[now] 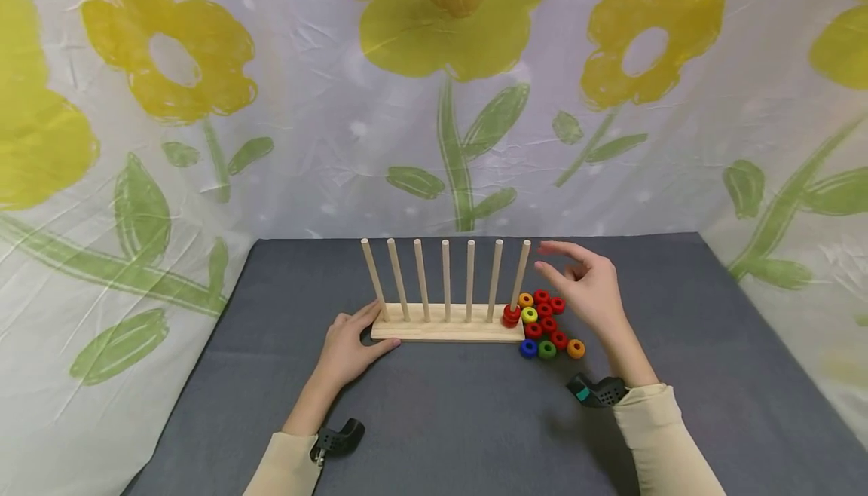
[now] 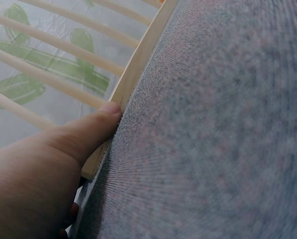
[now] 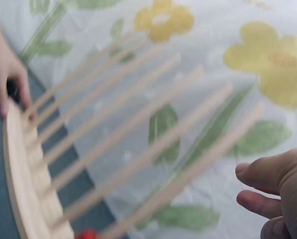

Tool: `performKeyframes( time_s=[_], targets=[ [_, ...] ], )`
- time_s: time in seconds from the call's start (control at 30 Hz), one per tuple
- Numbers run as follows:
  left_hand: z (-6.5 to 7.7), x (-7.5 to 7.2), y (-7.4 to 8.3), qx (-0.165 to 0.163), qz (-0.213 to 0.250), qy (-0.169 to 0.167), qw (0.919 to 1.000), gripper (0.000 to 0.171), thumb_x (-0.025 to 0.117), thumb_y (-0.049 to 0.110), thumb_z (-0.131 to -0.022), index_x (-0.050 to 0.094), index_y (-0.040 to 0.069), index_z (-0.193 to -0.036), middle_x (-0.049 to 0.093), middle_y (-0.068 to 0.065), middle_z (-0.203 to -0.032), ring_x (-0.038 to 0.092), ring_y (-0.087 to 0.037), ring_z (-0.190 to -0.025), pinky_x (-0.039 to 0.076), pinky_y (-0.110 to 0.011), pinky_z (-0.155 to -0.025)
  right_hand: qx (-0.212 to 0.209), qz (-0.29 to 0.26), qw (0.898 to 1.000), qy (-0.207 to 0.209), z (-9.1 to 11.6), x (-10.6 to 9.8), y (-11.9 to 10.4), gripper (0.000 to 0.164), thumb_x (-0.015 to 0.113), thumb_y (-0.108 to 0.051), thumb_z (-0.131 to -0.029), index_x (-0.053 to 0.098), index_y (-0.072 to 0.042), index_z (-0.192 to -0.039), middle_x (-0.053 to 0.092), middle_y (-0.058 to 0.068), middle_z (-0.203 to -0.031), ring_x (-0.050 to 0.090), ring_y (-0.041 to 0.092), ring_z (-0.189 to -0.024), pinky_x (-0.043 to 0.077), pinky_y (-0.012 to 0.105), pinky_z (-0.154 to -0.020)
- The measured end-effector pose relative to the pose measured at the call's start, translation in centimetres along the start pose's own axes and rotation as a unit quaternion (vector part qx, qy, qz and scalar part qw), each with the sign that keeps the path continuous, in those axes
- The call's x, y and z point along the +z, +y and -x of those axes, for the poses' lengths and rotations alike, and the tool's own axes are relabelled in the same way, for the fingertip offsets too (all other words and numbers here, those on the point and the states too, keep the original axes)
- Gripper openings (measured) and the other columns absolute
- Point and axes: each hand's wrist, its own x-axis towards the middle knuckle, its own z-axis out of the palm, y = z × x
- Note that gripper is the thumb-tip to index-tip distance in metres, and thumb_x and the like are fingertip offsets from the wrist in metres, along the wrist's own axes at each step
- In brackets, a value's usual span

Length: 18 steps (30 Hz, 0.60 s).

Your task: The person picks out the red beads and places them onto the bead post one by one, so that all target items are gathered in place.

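Observation:
A wooden peg rack (image 1: 447, 332) stands on the table, with a row of several upright pegs. My left hand (image 1: 348, 349) grips its left end, thumb (image 2: 101, 122) against the front edge and fingers round the back. Red rings (image 1: 511, 316) sit stacked at the foot of the rightmost peg (image 1: 521, 274). Just right of that peg's top, my right hand (image 1: 590, 285) is raised, thumb and forefinger apart and holding nothing. In the right wrist view its fingertips (image 3: 244, 169) are beside the rightmost peg, whose lower end shows a bit of red ring (image 3: 86, 234).
Loose rings lie in a cluster by the rack's right end: several red rings (image 1: 545, 310), a yellow ring (image 1: 530, 322), orange rings (image 1: 576, 356), a blue ring (image 1: 529, 355) and a green ring (image 1: 546, 356). A flower-printed cloth (image 1: 305, 142) hangs behind the grey table (image 1: 441, 420).

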Motion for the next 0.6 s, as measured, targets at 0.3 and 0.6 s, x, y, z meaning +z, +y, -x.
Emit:
performKeyframes(
  time_s=[0.3,0.6],
  targets=[
    [0.1,-0.1,0.1,-0.006,-0.002,-0.001,1.0000,0.088,0.080,0.055,-0.084,0.048,0.012,-0.153,0.048,-0.007,-0.153,0.048,-0.026,-0.097,0.039,-0.048,-0.085,0.044,0.072,0.996,-0.012,0.7,-2.6,5.5,0.031,0.077,-0.028,-0.095,0.074,-0.015,-0.123,0.073,0.001,-0.105,0.028,0.015,-0.037,0.027,0.031,-0.038],
    [0.0,0.0,0.0,-0.007,-0.004,-0.003,1.0000,0.088,0.081,0.054,-0.084,0.048,0.011,-0.153,0.047,-0.008,-0.153,0.048,-0.026,-0.097,0.039,-0.048,-0.086,0.069,0.089,0.993,-0.016,2.0,-3.9,8.2,0.033,0.075,-0.029,-0.096,0.073,-0.011,-0.124,0.073,0.006,-0.110,0.028,0.011,-0.038,0.028,0.031,-0.039]
  ],
)
